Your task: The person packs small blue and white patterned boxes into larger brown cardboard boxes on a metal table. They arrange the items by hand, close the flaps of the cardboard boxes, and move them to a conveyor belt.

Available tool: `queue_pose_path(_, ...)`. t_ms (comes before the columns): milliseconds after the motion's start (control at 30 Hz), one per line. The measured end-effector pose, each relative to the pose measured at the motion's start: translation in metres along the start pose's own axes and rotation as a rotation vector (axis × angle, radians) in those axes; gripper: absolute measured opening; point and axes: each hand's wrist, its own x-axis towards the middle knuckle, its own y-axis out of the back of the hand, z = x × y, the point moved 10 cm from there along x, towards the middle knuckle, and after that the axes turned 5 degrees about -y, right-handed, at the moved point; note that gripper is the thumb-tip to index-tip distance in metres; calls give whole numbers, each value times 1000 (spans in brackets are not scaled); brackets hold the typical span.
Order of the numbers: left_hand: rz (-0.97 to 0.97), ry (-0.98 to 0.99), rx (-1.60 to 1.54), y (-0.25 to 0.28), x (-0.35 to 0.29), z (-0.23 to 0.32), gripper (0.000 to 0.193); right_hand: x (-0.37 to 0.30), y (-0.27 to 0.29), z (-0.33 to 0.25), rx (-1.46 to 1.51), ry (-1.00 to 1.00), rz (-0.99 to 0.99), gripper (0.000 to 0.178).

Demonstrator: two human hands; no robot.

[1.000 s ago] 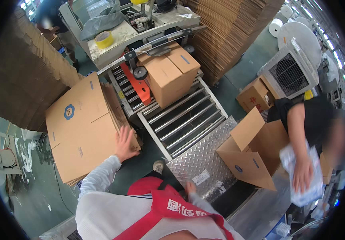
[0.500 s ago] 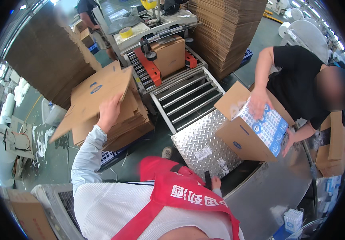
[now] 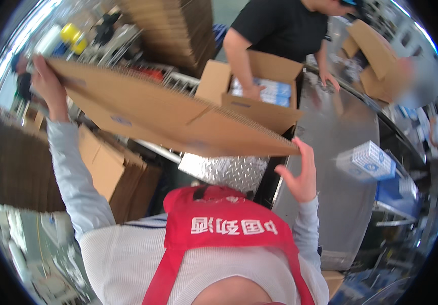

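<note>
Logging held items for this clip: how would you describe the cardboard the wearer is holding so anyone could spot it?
Above the red apron, a flattened brown cardboard box spans the view, left hand at one end, right hand at the other. Unlike the open box behind, it is folded flat.

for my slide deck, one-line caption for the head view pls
Left hand and right hand hold a flattened cardboard box up.
</note>
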Motion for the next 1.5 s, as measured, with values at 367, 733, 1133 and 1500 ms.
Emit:
queue_pose_path(367, -920, 768, -488, -134, -309, -100, 33, -96, 1, 56, 147, -402, 914, 53)
queue_pose_path(733, -937, 678, -111, -109, -281, -167, 100, -76, -41, 15, -15, -338, 704, 61)
queue_pose_path(1133, -2474, 650, -507, -132, -441, 192, 75, 2, -26, 142, -22, -366, 352, 122)
queue_pose_path(1500, -1752, -628, -634, -79, -380, 238, 77, -83, -9, 147, -253, 25, 228, 43)
